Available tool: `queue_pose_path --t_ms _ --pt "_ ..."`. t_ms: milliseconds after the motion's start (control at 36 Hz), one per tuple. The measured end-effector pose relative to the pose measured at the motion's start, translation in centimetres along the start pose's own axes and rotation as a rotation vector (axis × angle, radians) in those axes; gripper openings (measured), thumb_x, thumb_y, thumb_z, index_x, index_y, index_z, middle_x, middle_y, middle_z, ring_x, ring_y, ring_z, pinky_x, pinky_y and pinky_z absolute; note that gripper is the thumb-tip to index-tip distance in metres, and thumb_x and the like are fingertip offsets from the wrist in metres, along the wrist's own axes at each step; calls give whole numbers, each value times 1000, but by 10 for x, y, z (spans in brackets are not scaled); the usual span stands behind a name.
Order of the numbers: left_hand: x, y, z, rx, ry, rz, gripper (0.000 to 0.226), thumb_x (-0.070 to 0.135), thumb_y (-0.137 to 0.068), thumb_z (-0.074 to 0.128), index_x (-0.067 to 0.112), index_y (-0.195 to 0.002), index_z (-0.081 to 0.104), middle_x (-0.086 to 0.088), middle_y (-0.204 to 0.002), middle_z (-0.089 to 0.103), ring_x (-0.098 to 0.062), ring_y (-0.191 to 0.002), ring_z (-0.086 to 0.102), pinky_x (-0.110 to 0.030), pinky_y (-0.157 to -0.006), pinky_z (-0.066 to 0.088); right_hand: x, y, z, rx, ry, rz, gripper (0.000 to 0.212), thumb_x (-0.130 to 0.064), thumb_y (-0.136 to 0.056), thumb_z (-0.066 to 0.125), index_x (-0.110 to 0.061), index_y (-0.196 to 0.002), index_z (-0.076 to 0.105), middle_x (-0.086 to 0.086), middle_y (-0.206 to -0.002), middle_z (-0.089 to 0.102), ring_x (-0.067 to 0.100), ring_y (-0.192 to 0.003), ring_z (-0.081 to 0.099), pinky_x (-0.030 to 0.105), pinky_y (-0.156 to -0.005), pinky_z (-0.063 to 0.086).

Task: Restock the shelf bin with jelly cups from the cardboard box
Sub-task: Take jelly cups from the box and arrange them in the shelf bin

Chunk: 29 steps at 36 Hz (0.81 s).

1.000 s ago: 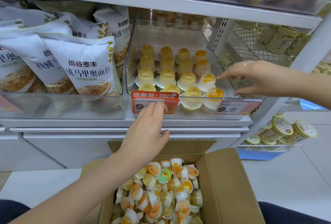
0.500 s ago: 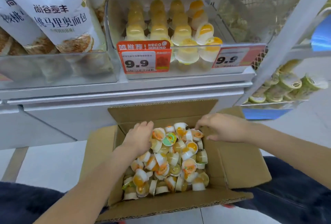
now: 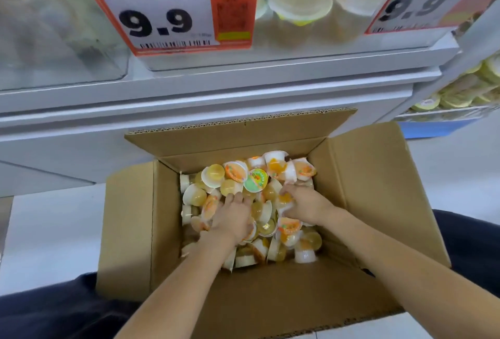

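Jelly cups (image 3: 244, 192) lie heaped loose in the open cardboard box (image 3: 130, 230) on the floor below the shelf. We have both hands down in the heap. Our left hand (image 3: 232, 219) lies palm down, fingers fairly straight and spread over the cups. Our right hand (image 3: 303, 204) has fingers bent into the pile; whether it grips a cup we cannot tell. Above, the shelf bin (image 3: 305, 32) shows cups behind clear plastic, between two 9.9 price tags (image 3: 165, 8).
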State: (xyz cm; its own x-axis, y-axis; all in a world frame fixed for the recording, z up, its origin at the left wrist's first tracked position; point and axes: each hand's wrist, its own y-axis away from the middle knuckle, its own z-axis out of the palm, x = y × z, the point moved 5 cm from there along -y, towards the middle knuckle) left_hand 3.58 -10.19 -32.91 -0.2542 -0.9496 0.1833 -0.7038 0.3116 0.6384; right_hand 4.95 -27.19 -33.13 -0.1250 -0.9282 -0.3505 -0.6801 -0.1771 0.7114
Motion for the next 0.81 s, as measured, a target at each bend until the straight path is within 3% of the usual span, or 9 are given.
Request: queue_pose_path --t_ms 139,278,417,472,528,583,639,722,806 --pt "0 -9 13 -19 -49 -13 53 21 -89 56 13 -138 35 -12 -137 34 -30 -128 33 -42 -106 33 -5 -7 12 93 52 124 57 -38 -84 63 -20 -134 43 8 -139 37 27 -127 41 40 -99 43" --pt "-2 -11 14 -29 -14 -30 54 20 -90 55 13 -139 34 -14 -137 34 -33 -129 32 -43 -109 32 -21 -6 23 151 144 218 76 -28 -91 60 -5 -148 15 19 -152 18 38 -136 25 41 -102 39" --pt "-6 -4 0 15 227 -95 49 22 -90 56 14 -136 41 -12 -134 38 -33 -127 35 -39 -104 36 -21 3 13 234 -156 293 62 -35 -78 68 -7 -127 42 13 -122 51 32 -118 47 39 -92 47" --pt "-9 -1 -10 51 457 -161 49 24 -87 60 14 -132 45 -11 -131 43 -31 -123 42 -37 -99 41 -19 10 4 252 -386 321 47 -33 -78 68 -8 -114 51 4 -103 57 21 -100 55 34 -82 51" --pt "-11 5 -24 70 883 -286 39 22 -84 64 13 -120 54 -9 -118 56 -21 -107 58 -31 -87 50 -19 20 -4 172 -768 377 32 -30 -81 64 -10 -104 57 4 -102 63 17 -82 57 29 -66 50" --pt "-8 14 -38 -19 1409 -452 21 18 -83 66 11 -102 60 -8 -100 63 -11 -82 65 -25 -68 54 -28 36 -9 -11 -1262 449 27 -32 -87 63 -13 -106 59 8 -103 62 19 -81 59 28 -59 51" --pt "-2 27 -52 -174 1800 -613 24 17 -83 68 9 -104 59 -11 -101 60 -19 -83 62 -32 -66 53 -38 51 -25 -75 -1508 439 20 -30 -89 64 -15 -102 59 9 -101 57 21 -83 58 29 -57 53" --pt "3 44 -82 -206 1926 -647 35 18 -81 72 11 -113 61 -13 -113 57 -26 -90 58 -40 -63 53 -49 74 -54 -74 -1548 354 24 -24 -89 64 -13 -108 56 12 -106 55 22 -82 59 28 -58 57" --pt "11 65 -116 -170 1929 -572 26 18 -84 70 11 -107 61 -12 -108 56 -25 -86 56 -40 -66 52 -66 99 -91 -81 -1542 194 18 -21 -89 63 -12 -104 59 12 -109 55 23 -85 59 29 -63 59"
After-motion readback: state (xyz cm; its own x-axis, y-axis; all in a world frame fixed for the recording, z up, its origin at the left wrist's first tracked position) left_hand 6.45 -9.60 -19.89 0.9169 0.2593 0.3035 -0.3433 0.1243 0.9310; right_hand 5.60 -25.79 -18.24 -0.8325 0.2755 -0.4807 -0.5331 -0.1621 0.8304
